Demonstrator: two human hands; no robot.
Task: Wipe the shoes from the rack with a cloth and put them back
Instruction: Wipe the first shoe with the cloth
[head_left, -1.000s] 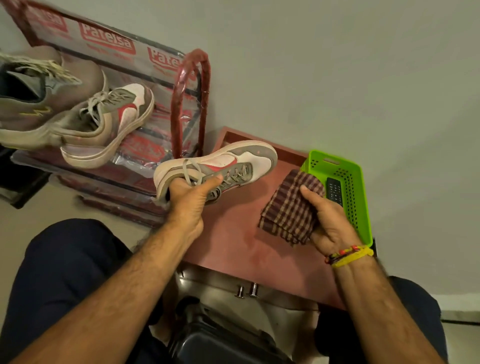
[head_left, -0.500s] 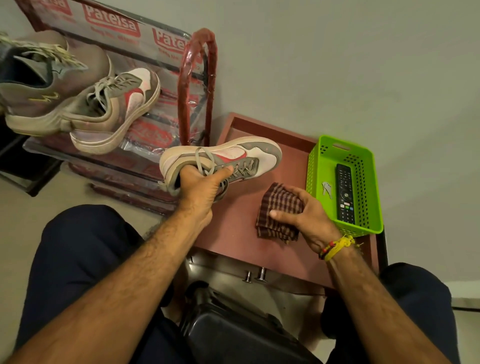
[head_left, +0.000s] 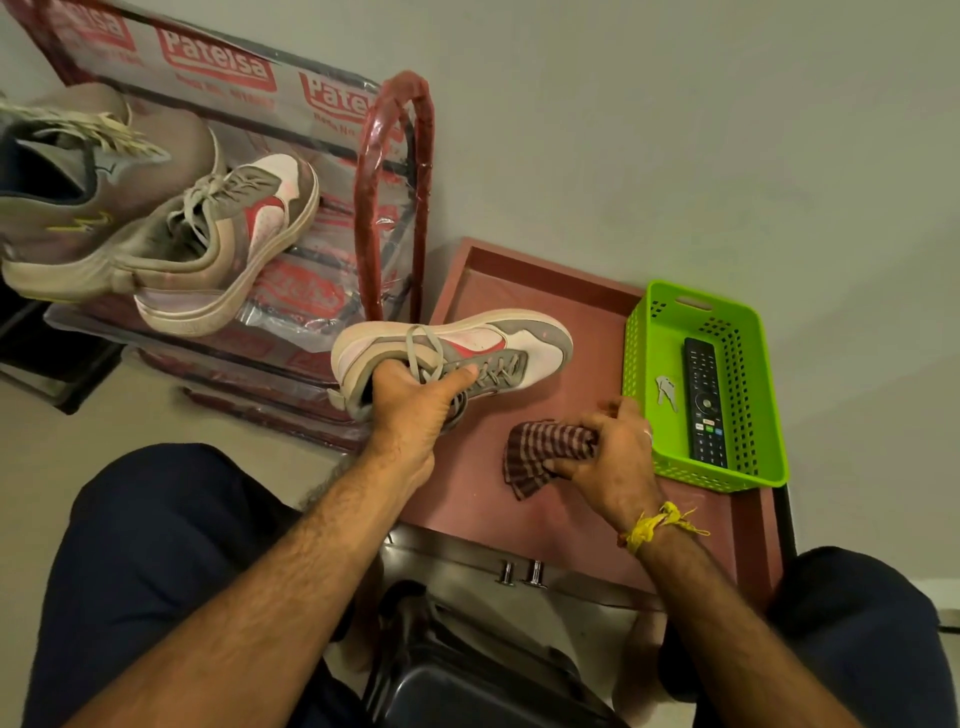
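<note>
Nearest to us are our two knees in dark trousers, with a dark stool (head_left: 483, 691) between them; just beyond it runs a metal edge with two small chrome knobs (head_left: 519, 574); past that lies the reddish-brown table top (head_left: 467, 499). Our left hand (head_left: 415, 405) grips a grey, white and red sneaker (head_left: 467, 348) at its collar, fingers tucked inside the opening and the thumb pressed along the laces; the shoe lies on its side, toe pointing right, over the left part of the table, though we cannot tell whether it touches the surface. Our right hand (head_left: 613, 457), with a yellow thread band (head_left: 654, 525) at the wrist, has its fingers curled round a checked maroon cloth (head_left: 540, 454) that is bunched against the table top, just right of the shoe. Beside that hand stands a green plastic basket (head_left: 769, 415) holding a black remote control (head_left: 704, 400) and a small pale key-like item (head_left: 666, 392). Farther left stands the shoe rack (head_left: 395, 182), its red frame wrapped in printed plastic; on its shelf rests the matching sneaker (head_left: 228, 244), leaning against a larger grey shoe (head_left: 78, 208); behind everything rises the plain grey wall (head_left: 675, 130).
</note>
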